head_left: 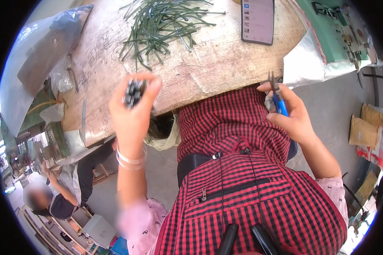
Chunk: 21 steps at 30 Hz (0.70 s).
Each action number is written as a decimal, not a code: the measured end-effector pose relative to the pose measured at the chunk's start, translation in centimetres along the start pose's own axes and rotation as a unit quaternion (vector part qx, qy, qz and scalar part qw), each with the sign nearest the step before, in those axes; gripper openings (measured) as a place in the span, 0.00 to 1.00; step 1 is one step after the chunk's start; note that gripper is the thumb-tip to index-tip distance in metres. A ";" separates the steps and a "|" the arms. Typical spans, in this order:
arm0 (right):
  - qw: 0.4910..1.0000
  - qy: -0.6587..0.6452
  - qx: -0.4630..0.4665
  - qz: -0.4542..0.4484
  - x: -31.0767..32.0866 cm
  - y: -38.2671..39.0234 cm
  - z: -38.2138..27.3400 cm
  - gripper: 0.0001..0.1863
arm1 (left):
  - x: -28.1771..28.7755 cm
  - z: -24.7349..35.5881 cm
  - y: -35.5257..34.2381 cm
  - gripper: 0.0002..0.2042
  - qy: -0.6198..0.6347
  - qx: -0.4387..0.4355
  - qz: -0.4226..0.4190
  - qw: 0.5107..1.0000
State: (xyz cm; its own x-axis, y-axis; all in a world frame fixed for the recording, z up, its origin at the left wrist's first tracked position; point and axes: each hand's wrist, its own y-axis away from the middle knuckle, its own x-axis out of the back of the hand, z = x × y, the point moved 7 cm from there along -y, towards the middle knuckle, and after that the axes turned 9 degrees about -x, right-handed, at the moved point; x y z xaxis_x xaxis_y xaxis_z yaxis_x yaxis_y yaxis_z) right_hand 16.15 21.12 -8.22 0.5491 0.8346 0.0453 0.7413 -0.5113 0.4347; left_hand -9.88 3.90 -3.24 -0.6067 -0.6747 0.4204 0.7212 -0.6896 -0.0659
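My left hand (130, 114) is raised over the near edge of the wooden table, its fingers closed round a bunch of small black and silver pieces (134, 91). What exactly these pieces are is too small to tell. In my right hand (297, 114), at the table's right front edge, is a pair of pliers with blue handles (280, 104), its dark jaws pointing away from me. Something grey (268, 103) shows beside the pliers, partly hidden by the fingers. Beyond my left hand lies a loose heap of thin dark green strips (161, 32), some with metallic-looking ends.
A phone (257, 23) with its screen lit lies on the wooden table (217, 55). Clear plastic bags (51, 55) cover the left side. Green machinery (327, 25) stands at the far right. Another person (57, 199) works at the lower left.
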 end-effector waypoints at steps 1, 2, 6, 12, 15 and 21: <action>1.000 -0.002 -0.008 -0.020 -0.5 -0.1 0.2 0.30 | -0.8 0.6 -2.0 0.08 -0.050 -0.100 -0.008 0.994; 0.999 -0.006 -0.015 -0.043 -1.2 -0.3 0.0 0.30 | -1.4 1.5 -3.6 0.08 -0.105 -0.198 -0.016 0.974; 0.995 0.038 0.019 -0.088 -3.9 -0.4 -0.6 0.30 | -6.5 0.1 -8.0 0.12 -0.400 -0.342 -0.088 0.846; 0.960 -0.197 -0.166 -0.105 -3.2 0.8 3.7 0.30 | -2.7 3.8 -10.4 0.06 0.030 -0.072 0.078 0.994; 0.970 -0.084 -0.149 -0.173 -4.2 1.2 4.2 0.30 | 1.6 7.0 -12.1 0.08 0.344 -0.116 0.027 0.931; 0.965 0.251 0.061 -0.048 -4.1 0.4 1.6 0.31 | 0.2 4.1 -1.9 0.11 0.367 -0.091 -0.022 0.926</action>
State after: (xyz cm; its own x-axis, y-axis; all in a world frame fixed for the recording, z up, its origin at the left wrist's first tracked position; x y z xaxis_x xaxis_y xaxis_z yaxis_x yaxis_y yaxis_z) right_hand 14.81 17.22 -9.65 0.2422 0.8580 0.4530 0.8362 -0.4214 0.3510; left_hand -9.97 6.17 0.68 -0.7466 -0.5957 -0.2963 0.6621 -0.7090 -0.2427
